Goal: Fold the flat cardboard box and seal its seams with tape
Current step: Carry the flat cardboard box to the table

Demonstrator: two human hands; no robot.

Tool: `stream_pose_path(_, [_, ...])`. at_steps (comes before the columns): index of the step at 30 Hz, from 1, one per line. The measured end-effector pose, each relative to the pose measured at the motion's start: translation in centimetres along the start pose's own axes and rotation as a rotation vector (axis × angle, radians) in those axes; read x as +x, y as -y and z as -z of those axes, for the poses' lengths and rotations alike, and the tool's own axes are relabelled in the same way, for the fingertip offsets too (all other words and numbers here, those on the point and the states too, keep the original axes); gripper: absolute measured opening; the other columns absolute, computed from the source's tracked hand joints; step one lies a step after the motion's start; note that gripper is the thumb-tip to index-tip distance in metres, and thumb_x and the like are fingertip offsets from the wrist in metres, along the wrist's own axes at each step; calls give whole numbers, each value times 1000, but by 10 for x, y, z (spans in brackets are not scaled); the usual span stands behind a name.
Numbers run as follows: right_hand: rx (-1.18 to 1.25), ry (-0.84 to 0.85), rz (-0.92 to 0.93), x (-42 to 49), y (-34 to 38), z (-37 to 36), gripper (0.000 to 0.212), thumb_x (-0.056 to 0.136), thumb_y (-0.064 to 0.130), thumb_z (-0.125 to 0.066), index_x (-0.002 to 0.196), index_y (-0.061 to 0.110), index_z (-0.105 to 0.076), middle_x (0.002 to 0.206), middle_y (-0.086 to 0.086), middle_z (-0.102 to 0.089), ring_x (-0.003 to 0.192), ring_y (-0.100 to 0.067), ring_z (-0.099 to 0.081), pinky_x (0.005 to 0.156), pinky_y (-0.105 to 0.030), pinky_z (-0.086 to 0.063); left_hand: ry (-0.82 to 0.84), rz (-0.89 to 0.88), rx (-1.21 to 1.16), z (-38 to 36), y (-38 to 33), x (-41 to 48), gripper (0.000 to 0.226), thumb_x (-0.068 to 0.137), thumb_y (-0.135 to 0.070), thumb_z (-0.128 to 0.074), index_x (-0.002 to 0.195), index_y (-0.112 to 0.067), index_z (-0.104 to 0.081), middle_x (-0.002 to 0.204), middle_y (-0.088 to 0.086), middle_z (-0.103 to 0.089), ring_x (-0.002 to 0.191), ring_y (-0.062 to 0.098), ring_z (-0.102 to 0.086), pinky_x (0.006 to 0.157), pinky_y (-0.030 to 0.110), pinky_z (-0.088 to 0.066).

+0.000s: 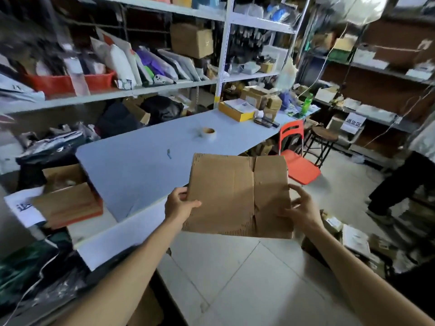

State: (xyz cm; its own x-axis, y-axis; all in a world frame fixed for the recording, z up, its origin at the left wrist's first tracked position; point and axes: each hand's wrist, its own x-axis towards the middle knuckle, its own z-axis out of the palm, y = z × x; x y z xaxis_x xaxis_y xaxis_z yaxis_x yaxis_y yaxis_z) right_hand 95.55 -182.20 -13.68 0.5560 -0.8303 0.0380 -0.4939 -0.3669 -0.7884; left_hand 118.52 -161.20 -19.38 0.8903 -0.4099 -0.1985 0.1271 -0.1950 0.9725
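Both hands, left hand [179,206] and right hand [303,208], grip flat cardboard box [237,196] between them.

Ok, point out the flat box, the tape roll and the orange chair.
flat box [226,191]: head view, middle of its wide panel.
tape roll [209,136]: head view, its near side wall.
orange chair [303,169]: head view, its seat.

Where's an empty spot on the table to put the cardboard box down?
The widest bare stretch of the table lies between the tape roll and the near edge. The far end is crowded around the yellow box; stacked cardboard borders the left corner.
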Motion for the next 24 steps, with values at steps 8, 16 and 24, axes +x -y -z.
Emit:
stream_pose_path(8, [-81, 68, 38, 207, -5, -37, 79, 61, -6, -72, 129, 31, -54, 64, 6, -57, 54, -9, -56, 45, -24, -44, -99, 45, 73, -68, -19, 150, 43, 65, -12, -83, 99, -24, -58, 97, -2, -62, 87, 19, -59, 73, 28, -44])
stream_pose_path(16, [-117, 291, 150, 402, 2, -103, 79, 61, 4, -77, 132, 29, -53, 73, 3, -65, 63, -9, -60, 48, -22, -43, -296, 170, 117, -114, -20, 275, 48, 71, -11, -81, 112, -18, -56, 112, 3, -62, 97, 22, -57, 84, 34, -49])
stream_pose_path(24, [-114, 483, 203, 535, 33, -180, 67, 71, 1, -73, 128, 31, -55, 73, -6, -65, 64, -19, -60, 48, -22, -39, -474, 263, 84, -125, -22, 357, 54, 66, -10, -82, 114, -12, -56, 112, 7, -63, 99, 27, -61, 91, 41, -51])
